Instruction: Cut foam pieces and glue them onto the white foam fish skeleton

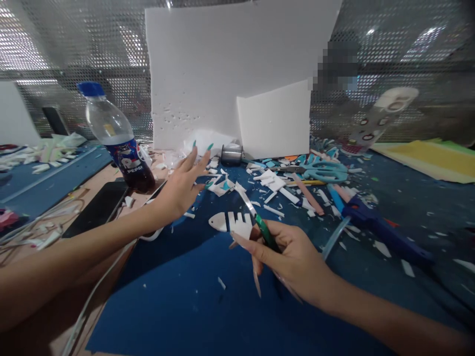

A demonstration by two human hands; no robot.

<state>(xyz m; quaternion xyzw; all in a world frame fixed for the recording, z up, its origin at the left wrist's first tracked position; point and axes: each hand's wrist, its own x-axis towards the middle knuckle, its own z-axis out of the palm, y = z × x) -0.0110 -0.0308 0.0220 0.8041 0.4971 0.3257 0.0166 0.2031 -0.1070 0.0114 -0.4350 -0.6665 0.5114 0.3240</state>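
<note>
My right hand is closed round a craft knife with a shiny green handle and a silver blade pointing up and away. Its thumb lies over a white comb-like foam piece with slots along its far edge; whether it pinches or only touches the piece, I cannot tell. Just left of that is a white pointed foam piece with a small dark dot, like a fish head, on the blue cutting mat. My left hand is raised with fingers spread, holding nothing, near white scraps.
A tilted-looking Pepsi bottle and a black phone are at left. White scraps, blue scissors and a spool lie behind the hands. A blue glue gun lies at right. White foam boards stand at the back.
</note>
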